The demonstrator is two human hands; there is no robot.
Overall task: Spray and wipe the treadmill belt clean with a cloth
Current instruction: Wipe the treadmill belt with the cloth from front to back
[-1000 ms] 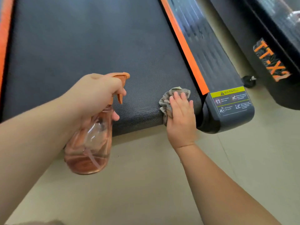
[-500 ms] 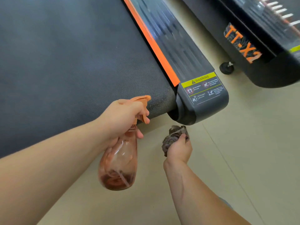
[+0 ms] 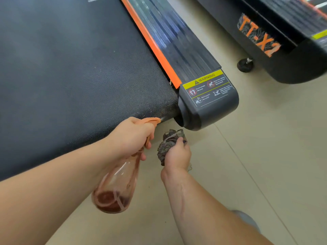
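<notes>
The black textured treadmill belt (image 3: pixel 70 76) fills the upper left, ending at its rear edge near the floor. My left hand (image 3: pixel 131 137) grips the orange trigger head of a clear amber spray bottle (image 3: pixel 116 186), which hangs tilted over the floor just off the belt's rear edge. My right hand (image 3: pixel 177 154) is closed around a bunched grey cloth (image 3: pixel 168 144), held above the floor beside the bottle and below the treadmill's rear corner cap. The cloth is off the belt.
An orange strip and ribbed black side rail (image 3: pixel 178 48) run along the belt's right side, ending in a corner cap with a yellow warning label (image 3: pixel 207 85). A second treadmill marked TT-X2 (image 3: pixel 258 36) with a small foot (image 3: pixel 245 65) stands to the right. Beige tiled floor (image 3: pixel 256 156) lies between.
My right hand has lifted the cloth off the belt's rear edge and pulled it back over the floor. The view has shifted left and closer; the bottle stays in my left hand.
</notes>
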